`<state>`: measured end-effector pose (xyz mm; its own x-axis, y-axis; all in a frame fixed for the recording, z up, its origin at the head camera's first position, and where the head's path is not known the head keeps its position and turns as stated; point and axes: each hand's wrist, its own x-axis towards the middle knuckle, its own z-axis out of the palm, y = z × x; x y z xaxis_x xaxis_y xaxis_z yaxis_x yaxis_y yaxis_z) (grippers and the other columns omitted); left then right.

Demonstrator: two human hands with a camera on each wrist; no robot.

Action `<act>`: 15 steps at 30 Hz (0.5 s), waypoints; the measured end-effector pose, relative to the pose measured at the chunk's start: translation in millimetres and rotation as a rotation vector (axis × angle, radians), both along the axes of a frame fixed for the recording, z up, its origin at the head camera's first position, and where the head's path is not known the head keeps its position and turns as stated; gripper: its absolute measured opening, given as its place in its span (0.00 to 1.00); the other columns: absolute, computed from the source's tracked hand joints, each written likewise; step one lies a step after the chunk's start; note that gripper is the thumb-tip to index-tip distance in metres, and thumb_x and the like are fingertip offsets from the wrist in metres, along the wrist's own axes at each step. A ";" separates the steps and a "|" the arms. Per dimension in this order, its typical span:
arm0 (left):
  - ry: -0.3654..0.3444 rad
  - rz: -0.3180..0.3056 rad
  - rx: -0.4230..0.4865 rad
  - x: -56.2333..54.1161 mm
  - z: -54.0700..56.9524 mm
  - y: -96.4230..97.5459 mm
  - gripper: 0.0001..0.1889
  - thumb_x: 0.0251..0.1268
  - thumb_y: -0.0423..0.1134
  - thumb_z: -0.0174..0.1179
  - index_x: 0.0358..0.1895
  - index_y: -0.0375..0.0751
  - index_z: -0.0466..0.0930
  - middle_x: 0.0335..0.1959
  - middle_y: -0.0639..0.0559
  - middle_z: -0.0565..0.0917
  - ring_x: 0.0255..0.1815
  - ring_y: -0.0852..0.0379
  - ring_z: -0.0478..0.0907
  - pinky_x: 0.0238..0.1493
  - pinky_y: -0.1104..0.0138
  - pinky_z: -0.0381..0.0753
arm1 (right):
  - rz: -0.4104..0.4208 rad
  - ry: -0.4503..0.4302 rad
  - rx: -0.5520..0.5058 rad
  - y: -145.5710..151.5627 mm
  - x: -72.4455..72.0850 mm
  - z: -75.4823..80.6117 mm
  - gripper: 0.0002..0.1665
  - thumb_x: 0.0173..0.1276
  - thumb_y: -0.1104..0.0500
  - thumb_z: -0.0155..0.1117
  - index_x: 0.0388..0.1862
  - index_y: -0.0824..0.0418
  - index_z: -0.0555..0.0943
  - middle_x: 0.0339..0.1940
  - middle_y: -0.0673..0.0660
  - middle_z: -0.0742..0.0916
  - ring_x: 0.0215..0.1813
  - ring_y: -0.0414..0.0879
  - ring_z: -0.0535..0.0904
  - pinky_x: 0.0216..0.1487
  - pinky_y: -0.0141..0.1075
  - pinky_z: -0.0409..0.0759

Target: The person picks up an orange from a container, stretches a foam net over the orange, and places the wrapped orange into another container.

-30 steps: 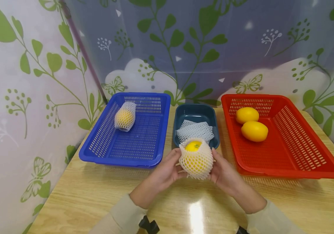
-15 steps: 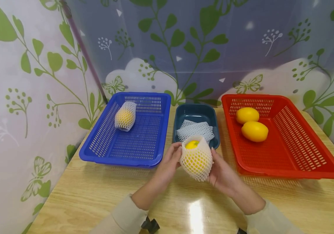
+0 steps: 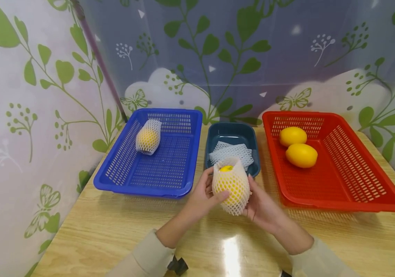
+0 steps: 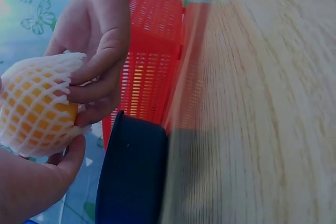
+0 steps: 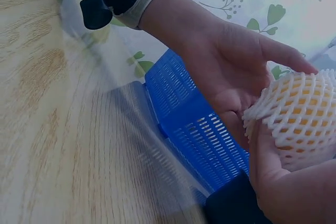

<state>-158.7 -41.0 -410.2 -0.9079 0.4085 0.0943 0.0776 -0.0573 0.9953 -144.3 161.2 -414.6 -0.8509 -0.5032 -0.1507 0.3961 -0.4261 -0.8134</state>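
Between my hands, above the table, is a yellow, lemon-like fruit (image 3: 226, 168) in a white foam net sleeve (image 3: 234, 184). The top of the fruit, with a greenish stem spot, shows through the sleeve's open upper end. My left hand (image 3: 199, 199) holds the sleeved fruit from the left, its thumb lying across the front of the net. From the right, my right hand (image 3: 262, 209) holds it with fingers curled about the lower side. In the right wrist view, the right thumb presses the net (image 5: 302, 116) near its gathered end. The fruit hides some fingertips.
Behind the hands stands a dark teal tray (image 3: 232, 129) with flat foam net sleeves (image 3: 230, 154). A blue basket (image 3: 145, 188) at left holds one sleeved fruit (image 3: 148, 138). The red basket (image 3: 342, 202) at right holds two bare yellow fruits (image 3: 301, 156). Patterned walls enclose the wooden table (image 3: 197, 246).
The sleeved fruit has tilted more upright, and the net now rises higher around its top. My left thumb has come onto the front of the net. The right hand has barely moved.
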 end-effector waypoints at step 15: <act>-0.170 -0.015 0.053 -0.4 -3.0 -4.8 0.30 0.68 0.40 0.53 0.70 0.38 0.57 0.57 0.34 0.76 0.47 0.56 0.79 0.54 0.58 0.79 | -0.118 0.210 0.502 -3.7 10.4 8.9 0.34 0.80 0.44 0.39 0.72 0.67 0.56 0.56 0.58 0.76 0.49 0.45 0.79 0.52 0.41 0.80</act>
